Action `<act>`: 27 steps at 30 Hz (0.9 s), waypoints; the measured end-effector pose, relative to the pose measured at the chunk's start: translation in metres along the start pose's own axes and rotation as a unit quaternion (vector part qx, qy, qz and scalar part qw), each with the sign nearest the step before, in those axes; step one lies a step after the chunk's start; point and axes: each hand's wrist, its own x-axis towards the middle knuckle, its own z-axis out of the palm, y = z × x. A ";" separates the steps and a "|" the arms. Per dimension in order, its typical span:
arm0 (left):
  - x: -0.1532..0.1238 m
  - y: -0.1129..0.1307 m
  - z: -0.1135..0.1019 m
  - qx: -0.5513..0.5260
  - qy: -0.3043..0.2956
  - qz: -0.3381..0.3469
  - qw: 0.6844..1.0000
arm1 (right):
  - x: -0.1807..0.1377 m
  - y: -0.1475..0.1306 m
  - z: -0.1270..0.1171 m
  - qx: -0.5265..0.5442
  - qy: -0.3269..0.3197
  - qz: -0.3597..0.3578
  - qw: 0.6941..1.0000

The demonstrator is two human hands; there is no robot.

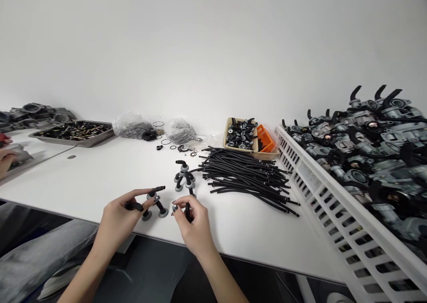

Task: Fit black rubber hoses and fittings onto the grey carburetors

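Observation:
Near the table's front edge, my left hand (116, 216) is closed on a black elbow fitting (134, 206), with its thumb and forefinger round a similar piece with a grey collar (152, 195). Just below these fingers, more black fittings with round grey bases (163, 212) stand on the table. To the right, my right hand (195, 223) has its fingers curled round a short black piece (187, 212), mostly hidden by the palm. Behind the hands sits a small cluster of the same fittings (184, 176), some stacked on others.
Many black hoses (247, 174) lie right of centre. Behind them are a cream bin (227, 134) of fittings and an orange basket (266, 138). A white crate (320, 196) of metal parts fills the right. Plastic bags (131, 126), a metal tray (96, 140) and another person's hand (5, 158) are leftward.

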 end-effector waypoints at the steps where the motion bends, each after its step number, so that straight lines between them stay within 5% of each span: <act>1: 0.001 0.000 0.001 -0.002 -0.002 -0.002 1.000 | 0.000 0.002 0.000 -0.001 0.002 -0.003 1.000; 27: 0.002 -0.005 0.006 0.006 -0.022 0.040 0.999 | 0.000 -0.002 -0.001 -0.030 -0.015 0.014 0.999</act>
